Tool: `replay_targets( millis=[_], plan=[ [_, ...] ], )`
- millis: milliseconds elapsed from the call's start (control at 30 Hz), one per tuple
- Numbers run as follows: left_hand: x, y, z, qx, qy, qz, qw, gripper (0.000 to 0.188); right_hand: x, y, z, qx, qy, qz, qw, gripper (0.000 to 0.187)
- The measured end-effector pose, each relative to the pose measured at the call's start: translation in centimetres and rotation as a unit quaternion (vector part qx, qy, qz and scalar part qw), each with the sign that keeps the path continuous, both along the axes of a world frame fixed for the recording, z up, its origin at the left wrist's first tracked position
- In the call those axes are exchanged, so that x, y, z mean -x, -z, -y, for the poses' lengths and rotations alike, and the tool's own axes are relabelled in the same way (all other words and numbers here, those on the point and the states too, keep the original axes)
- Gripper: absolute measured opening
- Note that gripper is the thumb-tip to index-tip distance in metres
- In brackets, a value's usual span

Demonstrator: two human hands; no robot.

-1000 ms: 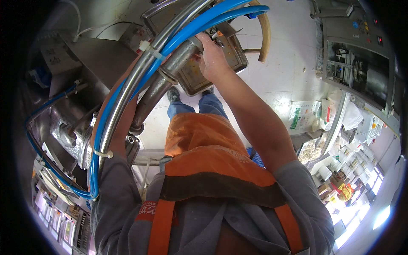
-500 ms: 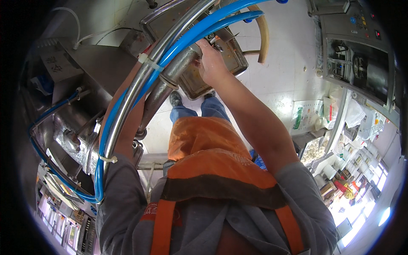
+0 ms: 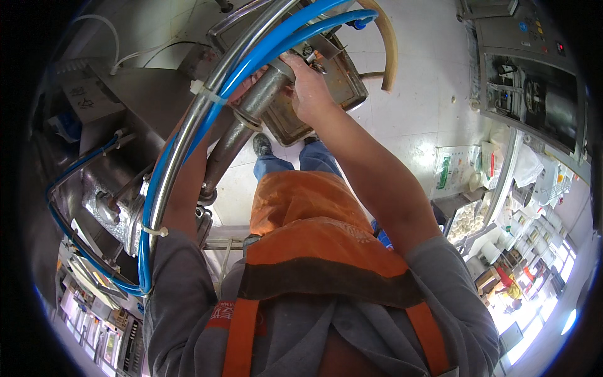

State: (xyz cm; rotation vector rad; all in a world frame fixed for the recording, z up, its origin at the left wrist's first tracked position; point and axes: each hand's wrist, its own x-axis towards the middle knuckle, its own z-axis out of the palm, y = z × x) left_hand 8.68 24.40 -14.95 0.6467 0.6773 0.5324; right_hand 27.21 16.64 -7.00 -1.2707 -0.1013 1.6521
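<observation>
A thick metal filling pipe (image 3: 257,97) slants up from the machine at my left, with a collar partway along it. At its far end is my right hand (image 3: 309,90), its fingers curled in against the pipe's mouth; what they hold is hidden. My left hand (image 3: 246,88) shows only as a sliver beyond the pipe, mostly covered by the blue hoses (image 3: 221,108) and the bent steel tube (image 3: 178,162), so its grip is hidden. Under both hands lies a rectangular metal tray (image 3: 339,103) with wet reddish bits in it.
At left stands a steel machine (image 3: 119,210) with a sloped panel. A curved tan tube (image 3: 387,47) reaches down beyond the tray. On the right is a machine with an open chamber (image 3: 534,97); below it, a tray of pale round pieces (image 3: 468,220) sits among shelves. White floor tiles (image 3: 408,119) lie between.
The hoses and steel tube sit slightly further left in the view. A bit of my left hand now shows between hoses and pipe. My right hand stays at the pipe's end.
</observation>
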Motion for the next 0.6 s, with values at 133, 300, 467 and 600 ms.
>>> replay_targets(
  millis=[133,300,467,600],
  plan=[
    [0.8,2.7,-0.5,0.061,-0.023,0.005,0.998,0.050,-0.1,0.3,0.0,0.003,-0.023,0.010,1.000,0.038],
    [1.9,4.7,-0.2,0.062,-0.025,0.030,0.997,0.053,0.0,0.7,-0.1,-0.009,-0.013,-0.006,1.000,0.035],
    [1.3,4.4,-0.2,-0.014,0.005,0.065,0.998,0.054,0.0,0.9,-0.1,0.003,-0.004,-0.018,1.000,0.036],
    [0.7,3.0,-0.2,-0.022,-0.009,0.065,0.998,0.051,0.0,0.9,-0.2,0.014,-0.007,0.003,1.000,0.038]
  ],
)
